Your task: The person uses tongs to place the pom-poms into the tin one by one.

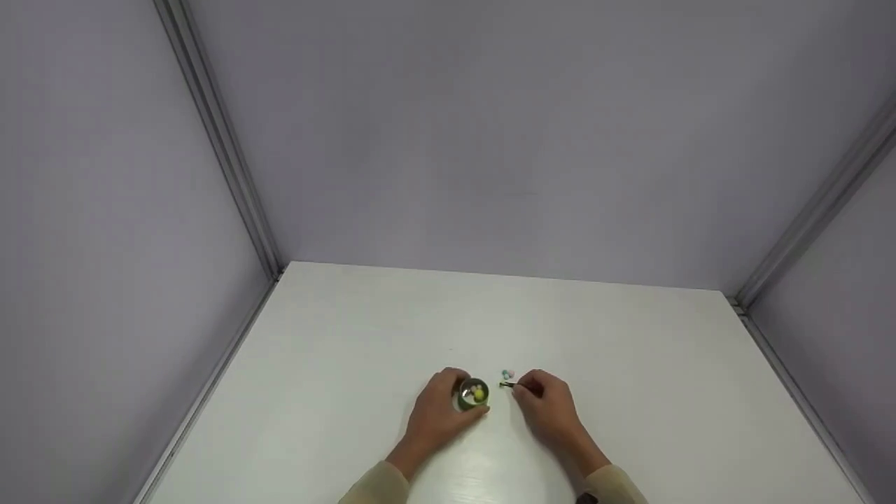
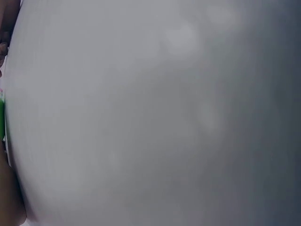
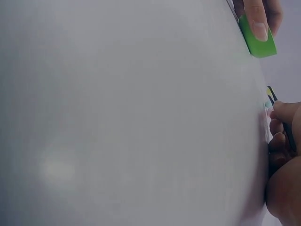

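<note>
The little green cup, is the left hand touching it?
Touching. In the head view the left hand wraps its fingers round the little green cup, with no gap showing between them.

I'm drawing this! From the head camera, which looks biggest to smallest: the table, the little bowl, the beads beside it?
1. White table
2. Little bowl, held by the left hand
3. Beads, tiny specks by the right hand

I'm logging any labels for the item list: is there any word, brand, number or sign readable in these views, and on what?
None can be read. The small round container held by the left hand, the thin dark tool pinched by the right hand and the white table show no lettering.
</note>
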